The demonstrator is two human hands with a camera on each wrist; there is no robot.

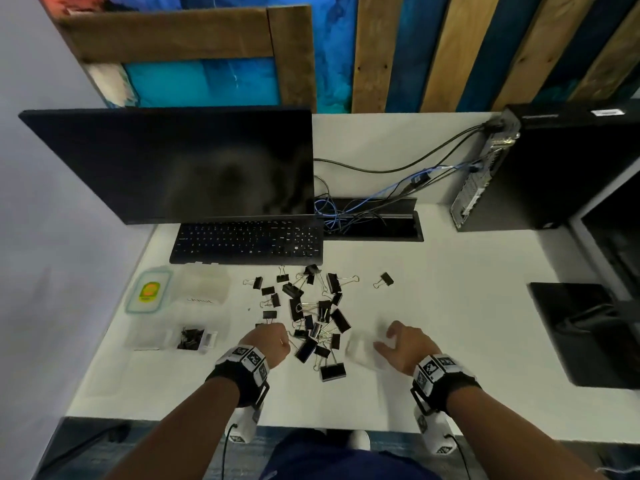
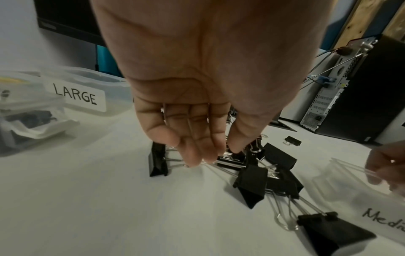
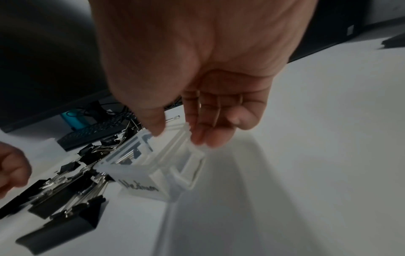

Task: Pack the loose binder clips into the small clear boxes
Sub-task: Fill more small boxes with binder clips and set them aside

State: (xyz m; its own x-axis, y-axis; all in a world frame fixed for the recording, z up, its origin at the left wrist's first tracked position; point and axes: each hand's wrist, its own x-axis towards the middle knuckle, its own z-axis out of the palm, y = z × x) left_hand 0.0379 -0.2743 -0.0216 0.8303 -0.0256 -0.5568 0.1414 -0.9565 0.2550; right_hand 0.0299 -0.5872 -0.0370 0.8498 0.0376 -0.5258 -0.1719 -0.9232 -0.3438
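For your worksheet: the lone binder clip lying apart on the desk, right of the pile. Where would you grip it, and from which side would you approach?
Pinch the lone binder clip across its black body, coming straight down from above. It lies flat with bare white desk all round, so fingers fit either side. Its wire handles point towards the pile; they are thin and would probably swivel, a poorer hold.

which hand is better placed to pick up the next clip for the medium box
Left. The left hand has its fingertips down among the pile of black metal binder clips, while the right hand is busy holding the small clear plastic box labelled Medium.
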